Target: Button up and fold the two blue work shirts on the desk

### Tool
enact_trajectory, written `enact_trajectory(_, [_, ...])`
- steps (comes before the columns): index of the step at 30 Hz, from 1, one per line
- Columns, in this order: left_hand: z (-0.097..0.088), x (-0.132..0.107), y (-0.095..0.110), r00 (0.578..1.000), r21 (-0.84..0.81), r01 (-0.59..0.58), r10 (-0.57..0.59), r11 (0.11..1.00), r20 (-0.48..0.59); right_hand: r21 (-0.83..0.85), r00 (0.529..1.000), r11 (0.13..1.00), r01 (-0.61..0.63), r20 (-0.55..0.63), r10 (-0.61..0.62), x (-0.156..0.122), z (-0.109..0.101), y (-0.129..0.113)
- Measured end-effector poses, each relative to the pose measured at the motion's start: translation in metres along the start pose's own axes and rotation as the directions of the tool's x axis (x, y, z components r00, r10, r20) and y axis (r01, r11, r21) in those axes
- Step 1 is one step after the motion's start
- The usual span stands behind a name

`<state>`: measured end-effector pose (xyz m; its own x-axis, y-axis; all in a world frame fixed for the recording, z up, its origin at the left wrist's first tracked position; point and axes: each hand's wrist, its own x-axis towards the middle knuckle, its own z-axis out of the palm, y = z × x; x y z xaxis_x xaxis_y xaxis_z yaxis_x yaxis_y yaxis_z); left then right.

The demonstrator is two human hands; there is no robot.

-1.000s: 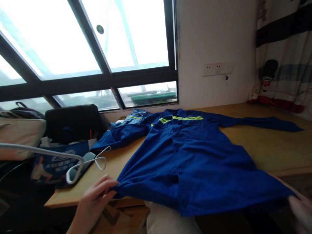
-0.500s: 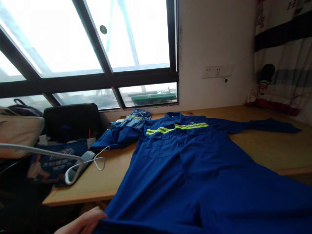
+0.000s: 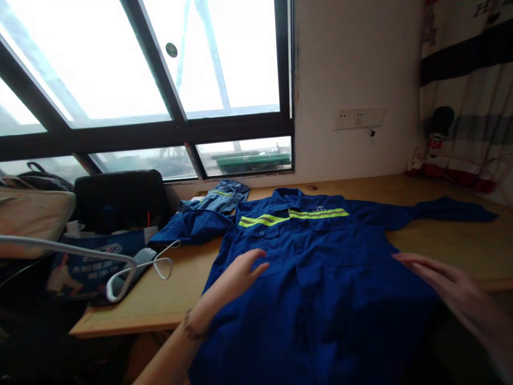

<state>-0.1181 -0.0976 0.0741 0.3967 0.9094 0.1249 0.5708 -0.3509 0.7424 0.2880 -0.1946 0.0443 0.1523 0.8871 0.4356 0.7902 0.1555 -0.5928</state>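
A blue work jacket (image 3: pixel 312 289) with yellow reflective strips across the chest lies front up, its collar toward the window. Its right-hand sleeve stretches over the table, and the lower part hangs over the front edge. My left hand (image 3: pixel 240 272) is over the jacket's left side below the chest pocket, thumb and fingers apart, holding nothing. At the jacket's right edge is my right hand (image 3: pixel 444 280), a little blurred, with its fingers stretched out. Whether either hand touches the cloth I cannot tell.
The wooden table (image 3: pixel 192 272) runs below a window. A lighter blue garment (image 3: pixel 224 195) lies at the back. On the left are a white lamp-like arm (image 3: pixel 116 256), a looped white cable (image 3: pixel 164 270), a printed bag (image 3: pixel 92 267) and a black case (image 3: pixel 120 198). A curtain (image 3: pixel 473 96) hangs right.
My left hand has let go of the jacket's lower edge and moved up over its front. My right hand has come into view. The raised hem has dropped.
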Motion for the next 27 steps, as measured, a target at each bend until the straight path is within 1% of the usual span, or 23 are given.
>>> enact_trajectory(1, [0.017, 0.029, 0.001, 0.994, 0.010, -0.059, 0.059, 0.998, -0.096, 0.042, 0.998, 0.999, 0.006, 0.056, -0.008, 0.024, 0.023, -0.002])
enact_trajectory(2, [0.035, 0.058, 0.002, 0.978, 0.024, -0.115, 0.118, 0.993, -0.173, 0.018, 0.999, 0.999, 0.028, 0.029, -0.028, 0.048, 0.048, -0.004])
enact_trajectory(3, [0.053, 0.084, 0.002, 0.961, 0.040, -0.167, 0.172, 0.985, -0.216, -0.050, 0.998, 0.997, 0.060, 0.001, -0.060, 0.070, 0.073, -0.004])
enact_trajectory(4, [0.070, 0.108, 0.001, 0.948, 0.057, -0.196, 0.204, 0.979, -0.243, -0.147, 0.997, 0.986, 0.074, -0.010, -0.076, 0.090, 0.098, -0.003])
enact_trajectory(5, [0.086, 0.129, -0.001, 0.943, 0.079, -0.201, 0.214, 0.976, -0.254, -0.239, 0.998, 0.969, 0.059, 0.003, -0.060, 0.108, 0.120, 0.000])
enact_trajectory(6, [0.099, 0.147, -0.004, 0.946, 0.097, -0.193, 0.211, 0.976, -0.248, -0.313, 0.999, 0.949, 0.024, 0.033, -0.014, 0.122, 0.138, 0.005])
enact_trajectory(7, [0.109, 0.163, -0.009, 0.952, 0.107, -0.175, 0.196, 0.979, -0.234, -0.369, 0.997, 0.929, -0.027, 0.063, 0.054, 0.134, 0.152, 0.013])
enact_trajectory(8, [0.116, 0.176, -0.015, 0.962, 0.123, -0.144, 0.168, 0.982, -0.217, -0.411, 0.987, 0.908, -0.081, 0.092, 0.129, 0.144, 0.161, 0.023])
enact_trajectory(9, [0.121, 0.186, -0.021, 0.971, 0.155, -0.106, 0.136, 0.982, -0.196, -0.444, 0.974, 0.887, -0.127, 0.113, 0.195, 0.152, 0.166, 0.034])
enact_trajectory(11, [0.125, 0.202, -0.034, 0.989, 0.273, -0.028, 0.067, 0.962, -0.134, -0.485, 0.949, 0.856, -0.181, 0.142, 0.282, 0.166, 0.166, 0.058])
enact_trajectory(14, [0.126, 0.215, -0.047, 0.999, 0.487, 0.027, -0.004, 0.873, -0.047, -0.489, 0.942, 0.851, -0.190, 0.152, 0.298, 0.185, 0.155, 0.089])
enact_trajectory(16, [0.128, 0.218, -0.051, 0.999, 0.566, 0.015, 0.006, 0.825, -0.035, -0.432, 0.951, 0.878, -0.205, 0.125, 0.284, 0.194, 0.147, 0.105])
enact_trajectory(17, [0.129, 0.219, -0.053, 0.999, 0.585, 0.002, 0.027, 0.811, -0.040, -0.391, 0.957, 0.891, -0.229, 0.076, 0.279, 0.197, 0.144, 0.112])
enact_trajectory(18, [0.130, 0.218, -0.054, 0.998, 0.596, -0.013, 0.051, 0.803, -0.046, -0.352, 0.959, 0.896, -0.271, -0.013, 0.285, 0.199, 0.141, 0.119])
enact_trajectory(19, [0.132, 0.218, -0.055, 0.996, 0.601, -0.029, 0.074, 0.799, -0.051, -0.315, 0.941, 0.888, -0.336, -0.143, 0.306, 0.200, 0.138, 0.125])
enact_trajectory(20, [0.132, 0.216, -0.056, 0.994, 0.603, -0.042, 0.097, 0.797, -0.059, -0.272, 0.890, 0.863, -0.426, -0.299, 0.344, 0.200, 0.135, 0.130])
enact_trajectory(21, [0.132, 0.215, -0.056, 0.990, 0.601, -0.054, 0.122, 0.797, -0.072, -0.215, 0.798, 0.820, -0.531, -0.451, 0.398, 0.199, 0.131, 0.135])
enact_trajectory(22, [0.132, 0.214, -0.055, 0.984, 0.599, -0.063, 0.149, 0.799, -0.095, -0.140, 0.680, 0.759, -0.636, -0.567, 0.465, 0.198, 0.128, 0.139])
enact_trajectory(23, [0.130, 0.213, -0.054, 0.976, 0.597, -0.062, 0.175, 0.800, -0.133, -0.057, 0.564, 0.691, -0.721, -0.629, 0.536, 0.197, 0.124, 0.143])
enact_trajectory(24, [0.128, 0.211, -0.053, 0.963, 0.598, -0.046, 0.195, 0.800, -0.188, 0.022, 0.475, 0.635, -0.773, -0.644, 0.600, 0.196, 0.120, 0.146])
enact_trajectory(25, [0.125, 0.210, -0.051, 0.945, 0.600, -0.013, 0.206, 0.800, -0.255, 0.091, 0.429, 0.608, -0.789, -0.627, 0.650, 0.196, 0.116, 0.149])
enact_trajectory(26, [0.122, 0.210, -0.050, 0.923, 0.601, 0.037, 0.204, 0.798, -0.327, 0.151, 0.437, 0.624, -0.766, -0.590, 0.679, 0.197, 0.113, 0.152])
enact_trajectory(27, [0.119, 0.209, -0.050, 0.898, 0.598, 0.103, 0.185, 0.795, -0.400, 0.217, 0.480, 0.669, -0.710, -0.546, 0.687, 0.198, 0.110, 0.155])
